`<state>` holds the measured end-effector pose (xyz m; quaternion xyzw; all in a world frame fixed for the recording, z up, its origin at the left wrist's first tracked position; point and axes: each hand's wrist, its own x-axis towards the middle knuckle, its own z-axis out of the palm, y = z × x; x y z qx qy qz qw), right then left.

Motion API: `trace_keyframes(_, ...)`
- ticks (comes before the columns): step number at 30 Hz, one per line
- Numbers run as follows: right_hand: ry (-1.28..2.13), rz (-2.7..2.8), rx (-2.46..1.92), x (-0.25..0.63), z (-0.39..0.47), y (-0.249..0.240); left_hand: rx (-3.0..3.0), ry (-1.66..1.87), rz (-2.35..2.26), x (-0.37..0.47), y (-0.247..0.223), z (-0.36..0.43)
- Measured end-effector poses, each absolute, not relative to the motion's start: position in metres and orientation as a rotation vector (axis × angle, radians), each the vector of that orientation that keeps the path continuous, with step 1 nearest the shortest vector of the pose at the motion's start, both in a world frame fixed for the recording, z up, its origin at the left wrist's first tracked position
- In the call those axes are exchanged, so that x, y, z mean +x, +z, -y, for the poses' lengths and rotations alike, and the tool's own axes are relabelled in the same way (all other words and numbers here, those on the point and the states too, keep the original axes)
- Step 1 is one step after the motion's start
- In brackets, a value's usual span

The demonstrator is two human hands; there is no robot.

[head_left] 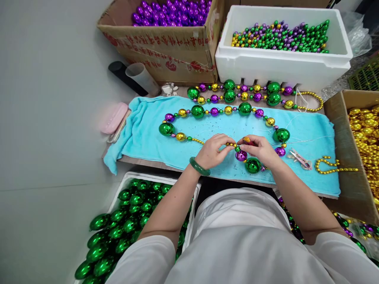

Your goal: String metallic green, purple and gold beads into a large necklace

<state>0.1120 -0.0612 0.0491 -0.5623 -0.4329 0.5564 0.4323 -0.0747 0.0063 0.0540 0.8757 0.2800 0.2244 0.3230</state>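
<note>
A bead necklace (pixel 214 112) of green, purple and gold beads lies in a loop on a turquoise towel (pixel 148 126). My left hand (pixel 215 150) wears a green bangle and pinches the necklace's small gold beads. Close beside it, my right hand (pixel 259 149) has its fingers closed at the neighbouring small green bead (pixel 237 148). A small red and yellow object (pixel 247 141) shows in the right fingers; its kind is unclear. Just below hang a purple bead (pixel 241 156) and a large green bead (pixel 253 165). Thread snips (pixel 300 159) lie to the right.
A finished-looking bead strand (pixel 229 96) lies behind the towel. Boxes of purple beads (pixel 171 14), mixed beads (pixel 281 37) and gold beads (pixel 367 134) stand around. Green beads (pixel 130 225) fill a foam box at lower left. A gold strand (pixel 328 170) lies right.
</note>
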Motion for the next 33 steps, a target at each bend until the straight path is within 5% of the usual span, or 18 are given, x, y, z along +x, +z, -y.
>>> trace_keyframes(21, 1.120, 1.270, -1.536, 0.124, 0.052, 0.040, 1.898, 0.761, -0.806, -0.048, 0.029, 0.007)
trace_keyframes(33, 1.383, 0.849, -1.151, 0.150, 0.048, 0.019, 1.384, 0.847, -0.746, -0.023, 0.007, -0.003)
